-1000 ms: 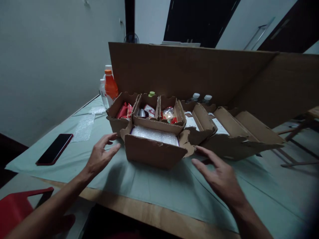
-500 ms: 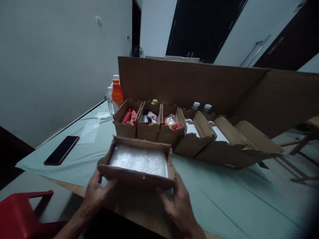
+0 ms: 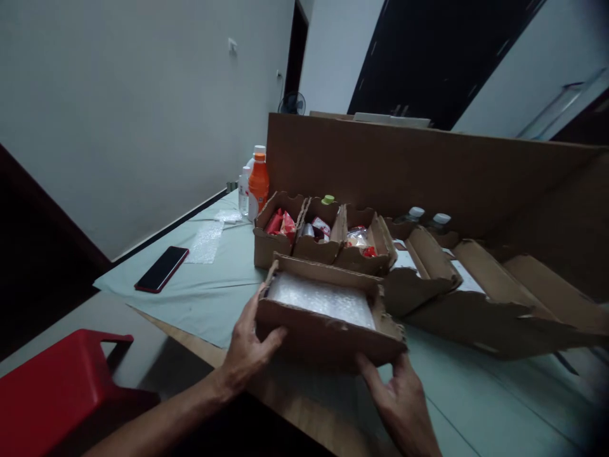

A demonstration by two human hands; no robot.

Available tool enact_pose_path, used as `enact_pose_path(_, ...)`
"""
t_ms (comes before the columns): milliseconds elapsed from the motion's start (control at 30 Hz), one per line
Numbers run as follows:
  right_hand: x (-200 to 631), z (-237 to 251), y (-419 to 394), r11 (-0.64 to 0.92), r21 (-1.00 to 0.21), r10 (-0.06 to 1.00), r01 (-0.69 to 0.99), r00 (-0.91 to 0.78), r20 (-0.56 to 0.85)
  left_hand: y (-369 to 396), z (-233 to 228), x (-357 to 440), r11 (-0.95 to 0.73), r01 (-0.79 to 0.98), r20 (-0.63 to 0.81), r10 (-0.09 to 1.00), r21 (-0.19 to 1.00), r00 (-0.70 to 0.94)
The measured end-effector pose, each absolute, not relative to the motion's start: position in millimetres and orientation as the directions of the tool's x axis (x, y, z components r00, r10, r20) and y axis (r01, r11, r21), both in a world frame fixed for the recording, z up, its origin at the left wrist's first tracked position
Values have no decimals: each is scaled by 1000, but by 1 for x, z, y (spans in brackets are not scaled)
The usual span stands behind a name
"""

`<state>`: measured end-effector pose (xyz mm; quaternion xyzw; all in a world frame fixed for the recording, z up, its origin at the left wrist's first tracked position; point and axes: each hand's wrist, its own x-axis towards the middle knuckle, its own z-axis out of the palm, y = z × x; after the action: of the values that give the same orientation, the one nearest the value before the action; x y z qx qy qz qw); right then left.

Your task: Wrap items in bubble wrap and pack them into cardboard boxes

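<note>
A shallow open cardboard box [image 3: 328, 333] lined with bubble wrap [image 3: 321, 300] is held just above the table's near edge. My left hand [image 3: 247, 349] grips its left end, thumb on the front wall. My right hand [image 3: 402, 400] supports it from below at the right front corner. Right behind it stands a row of small cardboard boxes [image 3: 323, 244] filled with red packets and small items.
A tall cardboard sheet [image 3: 404, 168] stands across the back. Flattened cardboard boxes [image 3: 480, 298] lie at the right. An orange bottle [image 3: 258, 181] and a clear bottle stand at the back left. A dark phone [image 3: 162, 269] and a bubble wrap piece [image 3: 205, 241] lie on the green cloth [image 3: 209, 298]. A red stool [image 3: 52, 393] is at lower left.
Both hands closed on the bubble-wrap box and pulled it away from the row toward me. The view has swung left, so the box now sits further right in frame.
</note>
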<state>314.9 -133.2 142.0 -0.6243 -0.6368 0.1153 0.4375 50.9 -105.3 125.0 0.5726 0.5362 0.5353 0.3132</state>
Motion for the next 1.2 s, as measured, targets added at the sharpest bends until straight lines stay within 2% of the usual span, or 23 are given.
enact_pose_path(133,241,132,-90,353,-769,929,533,-99,358,-129,125,-21,-26,408,202,897,912,-394)
enact_pose_path(233,181,135,-39,507,-774,851,379,-363,379,-144,128,-66,93,462,209,801,882,-560)
enact_pose_path(300,150,136,-9,559,-770,795,306,-460,395,-156,123,-85,141,484,226,750,864,-622)
enact_pose_path(433,120,123,20,525,-769,835,364,-395,383,-169,101,-98,161,442,216,695,883,-685)
enact_pose_path(633,115,91,26,483,-797,842,361,-441,311,-146,80,-96,194,365,97,758,910,-645)
enact_pose_path(933,88,58,60,443,-821,887,359,-309,344,-106,81,-78,210,503,244,679,838,-692)
enact_pose_path(1200,98,29,42,442,-810,891,386,-291,348,3,89,-52,51,506,316,727,861,-610)
